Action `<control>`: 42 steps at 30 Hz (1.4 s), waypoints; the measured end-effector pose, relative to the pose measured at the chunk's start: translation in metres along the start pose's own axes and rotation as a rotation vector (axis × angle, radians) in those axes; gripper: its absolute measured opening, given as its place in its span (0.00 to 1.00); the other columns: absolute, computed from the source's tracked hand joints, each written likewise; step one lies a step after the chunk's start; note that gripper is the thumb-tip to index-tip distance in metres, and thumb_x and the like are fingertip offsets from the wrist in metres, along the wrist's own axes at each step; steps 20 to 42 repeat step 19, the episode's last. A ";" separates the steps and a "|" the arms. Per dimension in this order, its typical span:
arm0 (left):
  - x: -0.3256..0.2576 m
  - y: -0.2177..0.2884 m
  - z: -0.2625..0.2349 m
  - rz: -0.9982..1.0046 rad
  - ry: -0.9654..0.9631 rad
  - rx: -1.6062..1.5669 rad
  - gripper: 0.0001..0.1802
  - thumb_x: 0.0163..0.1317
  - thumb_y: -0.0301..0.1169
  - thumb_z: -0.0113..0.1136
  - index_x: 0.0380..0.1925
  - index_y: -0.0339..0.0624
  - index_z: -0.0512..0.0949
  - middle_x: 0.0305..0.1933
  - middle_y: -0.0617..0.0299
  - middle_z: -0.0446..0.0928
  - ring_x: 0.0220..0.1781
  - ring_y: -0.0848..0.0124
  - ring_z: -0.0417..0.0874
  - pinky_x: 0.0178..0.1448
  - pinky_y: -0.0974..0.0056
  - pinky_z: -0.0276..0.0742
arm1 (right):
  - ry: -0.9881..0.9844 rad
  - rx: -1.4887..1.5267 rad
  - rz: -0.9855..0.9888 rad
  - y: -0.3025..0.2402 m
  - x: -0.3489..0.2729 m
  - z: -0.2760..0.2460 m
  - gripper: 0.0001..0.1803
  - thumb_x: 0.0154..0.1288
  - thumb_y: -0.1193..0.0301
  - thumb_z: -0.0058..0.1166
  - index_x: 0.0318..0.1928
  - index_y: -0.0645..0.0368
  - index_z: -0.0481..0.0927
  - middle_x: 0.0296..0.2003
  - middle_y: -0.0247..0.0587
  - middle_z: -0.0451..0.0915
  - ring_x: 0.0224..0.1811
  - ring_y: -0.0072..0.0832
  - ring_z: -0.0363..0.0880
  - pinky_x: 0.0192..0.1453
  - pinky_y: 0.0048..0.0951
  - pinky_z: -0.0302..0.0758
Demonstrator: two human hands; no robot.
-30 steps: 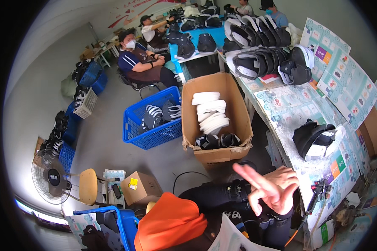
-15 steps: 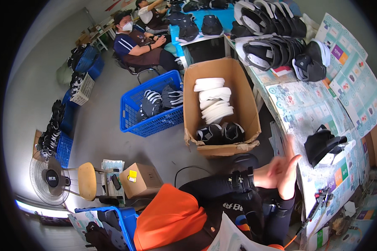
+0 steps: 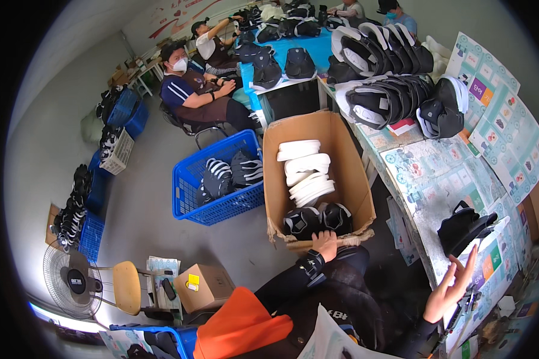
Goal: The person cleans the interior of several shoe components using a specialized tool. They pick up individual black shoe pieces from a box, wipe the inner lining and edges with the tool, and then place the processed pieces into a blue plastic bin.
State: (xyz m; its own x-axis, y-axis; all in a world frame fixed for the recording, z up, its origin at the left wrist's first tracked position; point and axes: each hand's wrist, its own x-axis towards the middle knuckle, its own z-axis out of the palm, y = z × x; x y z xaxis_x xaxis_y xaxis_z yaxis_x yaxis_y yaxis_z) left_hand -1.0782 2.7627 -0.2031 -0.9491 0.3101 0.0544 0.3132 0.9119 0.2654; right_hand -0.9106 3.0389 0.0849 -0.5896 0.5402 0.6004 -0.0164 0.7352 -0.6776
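My left hand [image 3: 325, 246] has its fingers hooked over the torn near edge of a tall cardboard box [image 3: 365, 173]. Inside, white shoe soles [image 3: 307, 166] are stacked, with two black shoes [image 3: 302, 224] at the near end. At the right, my right hand [image 3: 450, 293] is raised over the edge of the worktable, fingers spread and nothing in them. Just beyond its fingertips lies a black shoe upper [image 3: 465, 229] with a white part under it. A dark tool [image 3: 470, 299] on the tabletop is partly behind that hand.
A blue basket [image 3: 188, 212] of dark shoes stands left of the box. Rows of black shoe uppers [image 3: 380, 99] rest on the worktable [image 3: 422, 164]. Further left are a fan [image 3: 75, 278], a chair [image 3: 127, 288] and a small carton [image 3: 206, 287]. A seated co-worker [image 3: 200, 99] sits beyond the basket.
My hands, close together before, are now apart. The left has moved left onto the box edge; the right has moved right and lower, beside the shoe upper. The view has tilted slightly upward.
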 end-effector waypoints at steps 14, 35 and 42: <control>0.001 -0.023 0.001 0.257 0.025 -0.139 0.07 0.62 0.29 0.61 0.40 0.42 0.78 0.35 0.52 0.85 0.38 0.52 0.89 0.43 0.48 0.84 | -0.284 0.090 0.121 -0.035 -0.037 0.020 0.08 0.77 0.80 0.53 0.47 0.70 0.84 0.37 0.50 0.86 0.40 0.37 0.87 0.49 0.34 0.80; 0.002 -0.023 -0.003 0.268 0.066 -0.111 0.07 0.65 0.31 0.62 0.40 0.42 0.79 0.35 0.53 0.85 0.38 0.53 0.88 0.43 0.50 0.84 | -0.366 0.052 0.012 -0.064 -0.026 0.021 0.07 0.72 0.79 0.58 0.47 0.67 0.84 0.40 0.48 0.87 0.42 0.40 0.88 0.51 0.35 0.80; 0.002 -0.023 -0.003 0.268 0.066 -0.111 0.07 0.65 0.31 0.62 0.40 0.42 0.79 0.35 0.53 0.85 0.38 0.53 0.88 0.43 0.50 0.84 | -0.366 0.052 0.012 -0.064 -0.026 0.021 0.07 0.72 0.79 0.58 0.47 0.67 0.84 0.40 0.48 0.87 0.42 0.40 0.88 0.51 0.35 0.80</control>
